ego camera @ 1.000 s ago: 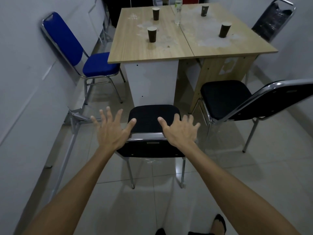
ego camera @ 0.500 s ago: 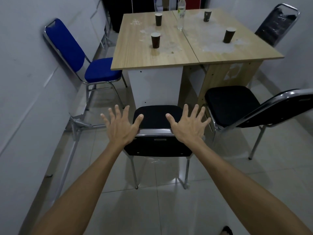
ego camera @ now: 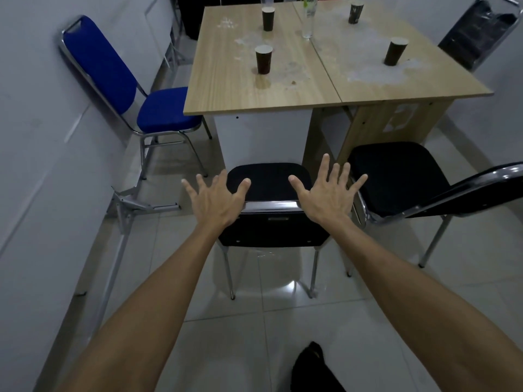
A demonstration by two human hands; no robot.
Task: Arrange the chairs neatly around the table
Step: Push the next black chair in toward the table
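A black chair (ego camera: 268,182) stands in front of me, its seat facing the wooden table (ego camera: 297,89). My left hand (ego camera: 216,199) and my right hand (ego camera: 328,193) hover with fingers spread over the two ends of its chrome backrest top, holding nothing. A second black chair (ego camera: 396,174) stands to the right, turned at an angle, its backrest toward the right edge. A blue chair (ego camera: 164,108) leans back against the left wall beside the table. Another black chair (ego camera: 481,29) stands at the far right behind the table.
Several dark paper cups (ego camera: 263,59) and a clear bottle (ego camera: 309,18) stand on the table. A folded metal frame (ego camera: 133,205) lies along the left wall. My dark shoe (ego camera: 311,366) shows on the tiled floor below.
The view has moved closer to the chair and table. Both hands stay spread over the backrest; my foot has stepped forward into view.
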